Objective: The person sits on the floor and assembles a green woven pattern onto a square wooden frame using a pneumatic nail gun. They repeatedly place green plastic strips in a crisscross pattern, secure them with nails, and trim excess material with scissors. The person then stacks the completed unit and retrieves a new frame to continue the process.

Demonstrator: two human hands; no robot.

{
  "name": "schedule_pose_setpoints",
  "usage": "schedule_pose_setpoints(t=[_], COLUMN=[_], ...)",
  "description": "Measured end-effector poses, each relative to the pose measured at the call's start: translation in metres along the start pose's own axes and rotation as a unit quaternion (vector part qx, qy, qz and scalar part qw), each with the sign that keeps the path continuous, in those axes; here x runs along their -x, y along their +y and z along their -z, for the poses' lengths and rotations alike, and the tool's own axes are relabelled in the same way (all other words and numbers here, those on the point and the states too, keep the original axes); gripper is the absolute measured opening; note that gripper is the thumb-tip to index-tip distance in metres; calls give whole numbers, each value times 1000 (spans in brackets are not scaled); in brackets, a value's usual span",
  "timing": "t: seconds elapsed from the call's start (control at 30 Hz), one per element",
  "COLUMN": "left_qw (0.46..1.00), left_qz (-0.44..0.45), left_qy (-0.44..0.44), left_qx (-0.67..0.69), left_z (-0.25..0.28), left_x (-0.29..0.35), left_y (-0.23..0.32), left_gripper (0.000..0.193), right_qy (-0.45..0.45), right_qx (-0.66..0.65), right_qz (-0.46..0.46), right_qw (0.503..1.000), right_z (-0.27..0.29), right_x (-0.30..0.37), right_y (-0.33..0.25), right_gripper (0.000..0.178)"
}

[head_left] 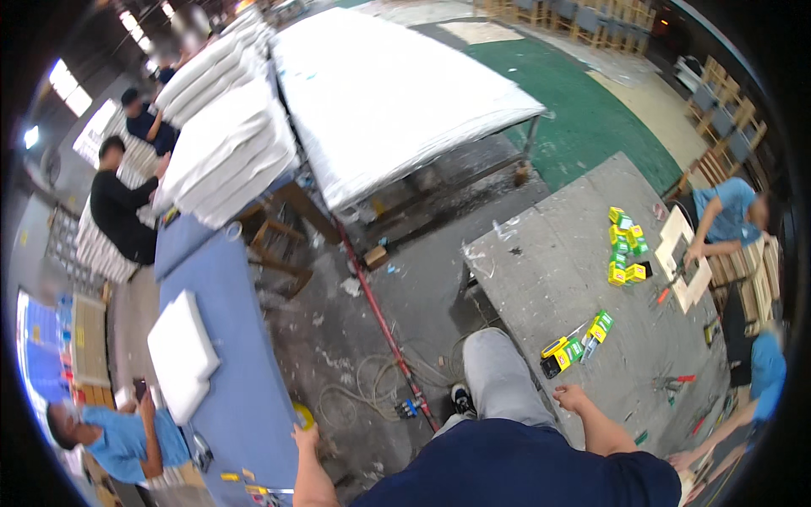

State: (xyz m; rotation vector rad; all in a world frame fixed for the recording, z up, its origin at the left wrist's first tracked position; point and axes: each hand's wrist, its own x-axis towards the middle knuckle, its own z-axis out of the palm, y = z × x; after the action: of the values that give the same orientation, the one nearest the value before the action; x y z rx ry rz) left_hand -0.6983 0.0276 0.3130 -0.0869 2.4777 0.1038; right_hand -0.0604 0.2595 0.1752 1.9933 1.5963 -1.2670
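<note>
My left hand (306, 436) is closed on a yellow roll of tape (302, 415) at the right edge of the blue-covered table (232, 338). My right hand (573, 397) hangs over the near left edge of the grey table (541, 253), its fingers curled in with nothing visible in them. Beyond that hand lie a yellow-and-black box (555, 358) and a green-and-yellow box (597, 328), with slim tools on or against them. Farther off on the same table, several green-and-yellow small boxes (623, 245) stand in a cluster.
White foam blocks (182, 355) rest on the blue table. A large white-covered table (389, 93) stands ahead. A red pipe (372, 304) and loose hoses (363, 389) cross the floor. One person (731, 215) handles a wooden frame (676, 262) at right; other people work at left and lower right.
</note>
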Motion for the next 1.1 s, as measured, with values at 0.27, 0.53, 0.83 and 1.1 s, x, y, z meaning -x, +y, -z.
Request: schedule_pose_setpoints(t=[0.27,0.53,0.83,1.1], left_qw=[993,918,945,945], left_qz=[-33,-146,-172,-197], left_qy=[41,-312,-245,-256], left_qx=[110,196,130,44], left_z=[-26,-116,-61,-53], left_x=[-6,17,-38,-70], left_y=[42,208,420,591], left_gripper=[54,27,33,38], right_qy=[-26,3,66,157], right_qx=[28,12,-53,-227], right_qz=[3,-31,54,-8], right_qw=[999,999,995,961], right_z=[14,61,165,202], right_x=[-53,-172,-290,-311], right_y=[-65,-164,-339,-366], right_gripper=[51,59,53,49])
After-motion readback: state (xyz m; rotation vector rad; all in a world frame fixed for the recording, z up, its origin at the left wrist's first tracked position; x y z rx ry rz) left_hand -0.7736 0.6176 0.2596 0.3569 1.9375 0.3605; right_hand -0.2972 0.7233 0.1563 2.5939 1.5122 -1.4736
